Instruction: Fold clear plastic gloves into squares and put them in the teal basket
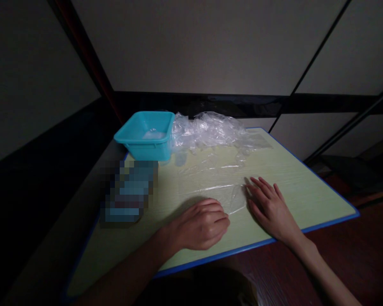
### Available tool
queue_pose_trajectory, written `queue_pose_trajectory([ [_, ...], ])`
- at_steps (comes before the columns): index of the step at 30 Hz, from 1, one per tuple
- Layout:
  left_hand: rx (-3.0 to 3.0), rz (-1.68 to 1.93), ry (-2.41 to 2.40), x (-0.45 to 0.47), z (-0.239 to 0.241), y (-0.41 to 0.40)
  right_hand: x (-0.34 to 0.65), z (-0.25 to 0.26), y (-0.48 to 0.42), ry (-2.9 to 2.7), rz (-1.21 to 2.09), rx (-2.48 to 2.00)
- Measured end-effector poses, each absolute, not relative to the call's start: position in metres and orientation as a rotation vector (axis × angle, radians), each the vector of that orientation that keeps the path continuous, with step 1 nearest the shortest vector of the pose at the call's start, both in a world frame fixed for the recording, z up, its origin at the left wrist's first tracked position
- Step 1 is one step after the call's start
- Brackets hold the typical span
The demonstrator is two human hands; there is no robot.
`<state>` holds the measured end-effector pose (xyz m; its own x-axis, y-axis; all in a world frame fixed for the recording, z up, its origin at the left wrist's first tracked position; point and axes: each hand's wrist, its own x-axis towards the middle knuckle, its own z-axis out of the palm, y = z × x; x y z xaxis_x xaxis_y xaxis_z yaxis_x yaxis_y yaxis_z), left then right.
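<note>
A thin clear plastic bag point(215, 180) lies spread flat on the pale yellow-green table point(290, 187). At its near left corner rests my left hand point(202, 225), closed with the fingers curled under, so whatever they may hold is hidden. My right hand point(271, 210) lies open, palm down, its spread fingertips by the bag's right edge. Beyond the flat bag sits a heap of crumpled clear plastic bags point(213, 129).
A turquoise plastic basin point(147, 146) with something clear or whitish inside stands at the back left. In front of it lies a pixelated, flat, bluish object point(130, 191). Blue edging point(217, 258) borders the table, and a panelled wall point(198, 51) rises behind.
</note>
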<state>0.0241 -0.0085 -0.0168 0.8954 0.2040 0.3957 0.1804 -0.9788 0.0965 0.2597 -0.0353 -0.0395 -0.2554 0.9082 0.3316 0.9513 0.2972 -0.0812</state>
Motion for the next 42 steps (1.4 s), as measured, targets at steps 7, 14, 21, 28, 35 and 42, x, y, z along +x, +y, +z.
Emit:
queue_pose_trajectory([
  [7,3.004,0.645,0.302,0.0242,-0.0168,-0.0081,0.2574,-0.0363,-0.0352,-2.238,-0.179,-1.678],
  [14,3.005,0.66,0.305,0.0238,-0.0168,-0.0081,0.2566,-0.0371,-0.0339,-2.23,-0.169,-1.671],
  [21,3.014,0.663,0.292,0.0239,-0.0173,-0.008,0.2563,-0.0364,-0.0343,-2.239,-0.164,-1.687],
  [28,3.021,0.661,0.287,0.0231,-0.0175,-0.0073,0.2582,-0.0384,-0.0339,-2.229,-0.164,-1.653],
  [35,3.03,0.66,0.281,0.0227,-0.0176,-0.007,0.2579,-0.0387,-0.0336,-2.235,-0.168,-1.66],
  [42,3.066,0.653,0.275,0.0229,-0.0171,-0.0073,0.2572,-0.0376,-0.0343,-2.244,-0.164,-1.681],
])
